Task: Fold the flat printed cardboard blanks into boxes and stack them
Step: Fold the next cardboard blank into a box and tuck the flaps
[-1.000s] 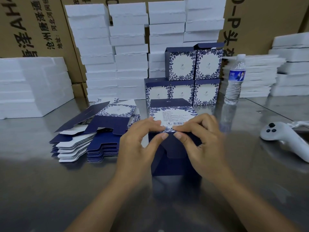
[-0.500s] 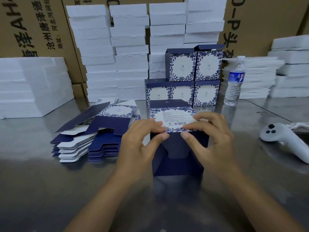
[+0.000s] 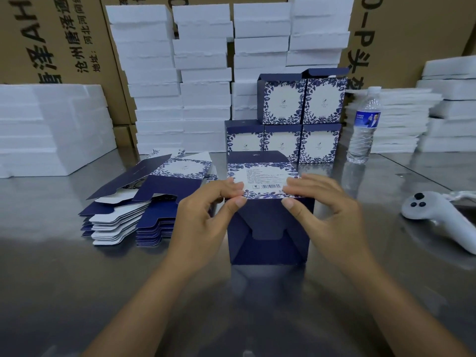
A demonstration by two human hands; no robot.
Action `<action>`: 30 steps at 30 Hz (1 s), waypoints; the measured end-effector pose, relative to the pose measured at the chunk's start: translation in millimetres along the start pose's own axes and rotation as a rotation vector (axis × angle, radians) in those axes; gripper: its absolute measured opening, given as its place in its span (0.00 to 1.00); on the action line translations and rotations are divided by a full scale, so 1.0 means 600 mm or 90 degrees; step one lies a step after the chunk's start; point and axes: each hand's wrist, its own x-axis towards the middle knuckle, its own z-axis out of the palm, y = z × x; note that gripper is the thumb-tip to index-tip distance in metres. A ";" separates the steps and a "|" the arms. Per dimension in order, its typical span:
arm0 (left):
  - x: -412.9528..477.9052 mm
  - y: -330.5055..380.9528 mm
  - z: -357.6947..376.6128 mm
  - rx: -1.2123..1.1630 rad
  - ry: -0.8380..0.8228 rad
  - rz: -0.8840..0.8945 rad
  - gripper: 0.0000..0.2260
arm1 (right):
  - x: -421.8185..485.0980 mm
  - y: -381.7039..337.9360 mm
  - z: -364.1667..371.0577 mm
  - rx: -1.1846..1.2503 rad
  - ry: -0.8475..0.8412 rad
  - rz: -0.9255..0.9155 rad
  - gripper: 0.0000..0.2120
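Pinching the box (image 3: 268, 243) at its upper corners, the left hand (image 3: 206, 215) and right hand (image 3: 332, 217) each grasp it, fingers on the barcode panel and thumbs on the blue end. It lies on the table (image 3: 77, 279), and its end flaps look tucked, so the folding seems nearly done. Next it needs carrying to the stack (image 3: 301, 117). Beside the left hand lie two piles of blanks (image 3: 144, 210). The stack behind holds five: three below, two above. One controller (image 3: 438, 215) and one bottle (image 3: 363, 127) sit to the right.

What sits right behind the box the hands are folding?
A stack of folded boxes: three below, two on top. The held box and its raised flap cover the lower parts of the left and middle ones.
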 end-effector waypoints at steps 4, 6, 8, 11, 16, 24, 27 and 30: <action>0.002 -0.001 -0.007 -0.031 -0.022 -0.028 0.04 | -0.001 0.000 0.002 0.049 -0.006 0.049 0.07; 0.004 -0.001 -0.009 -0.047 -0.031 -0.047 0.04 | 0.000 -0.001 0.004 0.054 -0.010 0.055 0.05; 0.005 -0.004 -0.010 -0.058 -0.027 -0.054 0.03 | 0.001 -0.002 0.005 0.056 -0.012 0.058 0.05; 0.005 -0.007 -0.009 -0.056 -0.016 -0.041 0.08 | -0.001 0.001 0.005 0.070 -0.020 0.069 0.05; 0.006 -0.011 -0.012 -0.076 -0.025 -0.060 0.09 | 0.001 0.015 -0.008 0.190 -0.023 0.170 0.07; 0.016 -0.014 -0.028 -0.200 -0.077 -0.137 0.06 | 0.004 0.023 -0.003 0.224 -0.018 0.183 0.07; 0.015 -0.017 -0.027 -0.199 -0.076 -0.134 0.05 | 0.003 0.023 -0.007 0.236 -0.020 0.191 0.08; 0.016 -0.019 -0.030 -0.202 -0.075 -0.137 0.06 | 0.003 0.022 -0.010 0.236 -0.050 0.197 0.07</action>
